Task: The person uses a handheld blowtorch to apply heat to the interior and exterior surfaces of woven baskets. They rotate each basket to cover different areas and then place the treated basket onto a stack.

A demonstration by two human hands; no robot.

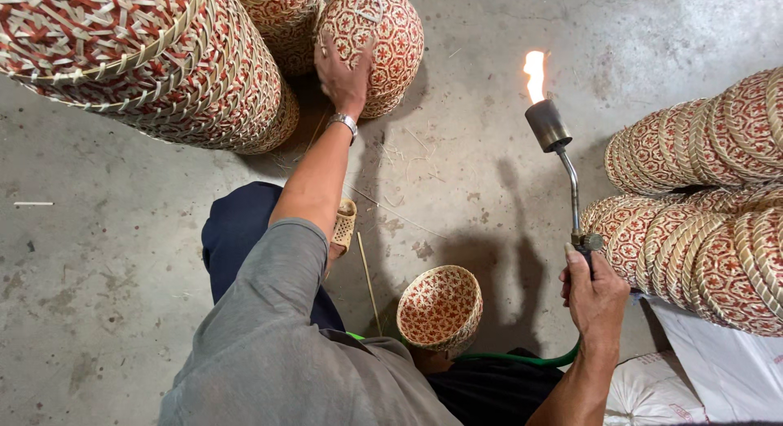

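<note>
**Woven basket being touched while a lit torch is being held**

A grey sleeve (269, 344) is filling the near edge of the view, the left arm being stretched away from it. The left hand (342, 75) is being laid, fingers spread open, on a rounded red-and-tan woven basket (375, 34) lying on the concrete floor (457, 148). The right hand (594, 295) is being kept closed around the grip of a gas torch (563, 161), whose flame (534, 73) is burning upright, well apart from the touched basket. A green hose (522, 359) is being trailed below the right hand. Between the hands, nearer the body, a small open basket (440, 306) is being rested. Left of the left hand, tall basket stacks (179, 67) are standing; right of the torch, rows of woven lids (701, 197) are leaning together.
</note>
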